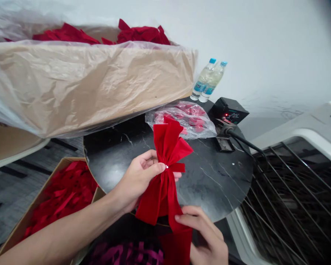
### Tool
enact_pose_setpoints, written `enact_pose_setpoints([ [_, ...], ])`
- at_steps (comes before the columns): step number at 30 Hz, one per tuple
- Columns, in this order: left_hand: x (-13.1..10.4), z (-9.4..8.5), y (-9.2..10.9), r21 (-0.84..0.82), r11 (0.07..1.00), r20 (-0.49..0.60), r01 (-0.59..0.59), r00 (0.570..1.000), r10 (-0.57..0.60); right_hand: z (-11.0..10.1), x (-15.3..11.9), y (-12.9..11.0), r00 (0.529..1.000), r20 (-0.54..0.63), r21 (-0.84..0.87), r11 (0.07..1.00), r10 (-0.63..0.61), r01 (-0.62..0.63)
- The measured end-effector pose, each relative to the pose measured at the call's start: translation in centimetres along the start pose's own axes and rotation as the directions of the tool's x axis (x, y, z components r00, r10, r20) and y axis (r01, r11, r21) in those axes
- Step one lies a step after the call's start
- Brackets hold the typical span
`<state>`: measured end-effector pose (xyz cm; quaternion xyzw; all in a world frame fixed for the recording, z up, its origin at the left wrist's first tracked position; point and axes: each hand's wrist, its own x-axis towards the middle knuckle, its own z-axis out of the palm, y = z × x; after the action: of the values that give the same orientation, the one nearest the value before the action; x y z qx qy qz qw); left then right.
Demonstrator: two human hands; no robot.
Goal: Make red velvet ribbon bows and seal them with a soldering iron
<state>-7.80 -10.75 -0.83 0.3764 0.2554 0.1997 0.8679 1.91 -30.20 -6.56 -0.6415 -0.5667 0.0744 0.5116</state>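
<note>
A red velvet bow (167, 147) with several loops and tails is held above the round black table. My left hand (143, 176) pinches its gathered middle between thumb and fingers, next to a small shiny spot at the knot. Lower down, my right hand (205, 230) has its fingers closed on a long hanging tail of the same bow. That tail runs down past the bottom edge of the view. Just behind the bow, a clear plastic bag (204, 127) with red pieces inside lies on the tabletop (209, 176).
A plastic-lined carton (99, 84) of red bows stands at the back left; another box (63, 184) of red ribbon sits below. Two water bottles (206, 82) stand by the wall. A black control box (228, 110) with a lit red lamp and cable is near a white-framed rack (292, 143).
</note>
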Motion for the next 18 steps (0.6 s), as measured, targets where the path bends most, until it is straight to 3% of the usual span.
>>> enact_pose_setpoints([
  [2,-0.1,0.1,0.0,0.015,1.0,-0.004,0.021,1.0,-0.021,-0.4,0.3,-0.2,0.994,0.101,-0.023,0.999,-0.032,0.035],
  [5,-0.3,0.0,0.3,0.046,0.999,0.032,0.012,0.999,-0.013,-3.1,1.6,-0.8,0.948,0.314,-0.059,0.995,-0.054,0.077],
  [7,-0.7,-0.2,0.4,0.053,0.999,0.073,0.005,0.997,-0.009,-4.9,3.0,-1.2,0.964,0.266,-0.057,0.998,0.021,-0.006],
  [10,-1.2,-0.3,0.5,0.061,0.998,0.141,0.03,0.989,-0.039,-5.5,5.2,-1.7,0.985,0.062,-0.017,0.987,0.161,-0.161],
  [13,-1.5,-0.1,0.4,0.076,0.995,0.19,0.064,0.979,-0.078,-3.6,7.2,-2.0,0.976,-0.006,0.033,0.976,0.216,-0.215],
  [18,-1.5,0.1,0.5,0.109,0.99,0.21,0.095,0.971,-0.116,-0.6,8.7,-1.7,0.927,-0.008,0.296,0.887,0.374,-0.355],
])
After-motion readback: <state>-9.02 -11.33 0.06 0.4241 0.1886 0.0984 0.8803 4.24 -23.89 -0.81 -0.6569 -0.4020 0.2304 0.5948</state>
